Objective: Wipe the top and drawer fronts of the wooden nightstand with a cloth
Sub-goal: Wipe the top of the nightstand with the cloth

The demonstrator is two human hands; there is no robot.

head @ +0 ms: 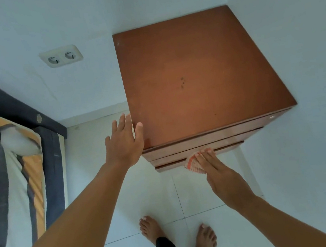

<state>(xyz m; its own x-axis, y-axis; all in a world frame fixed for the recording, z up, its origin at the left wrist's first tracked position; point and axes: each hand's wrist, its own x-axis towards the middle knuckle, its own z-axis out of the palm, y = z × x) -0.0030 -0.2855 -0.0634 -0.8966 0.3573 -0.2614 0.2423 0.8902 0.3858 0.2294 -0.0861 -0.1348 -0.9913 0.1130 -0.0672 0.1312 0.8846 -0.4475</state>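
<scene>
Tiled floor lies open between bed and nightstand (walls behind, right).

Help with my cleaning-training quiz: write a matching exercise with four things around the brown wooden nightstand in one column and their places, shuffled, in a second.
Things
1. left hand
2. right hand
3. white double wall socket
4. small dark specks

Places
A. on the wall left of the brown wooden nightstand
B. near the middle of the nightstand's top
C. at the top's front left corner
D. pressing the orange-and-white striped cloth against a drawer front

Pairs: 1-C, 2-D, 3-A, 4-B
</scene>
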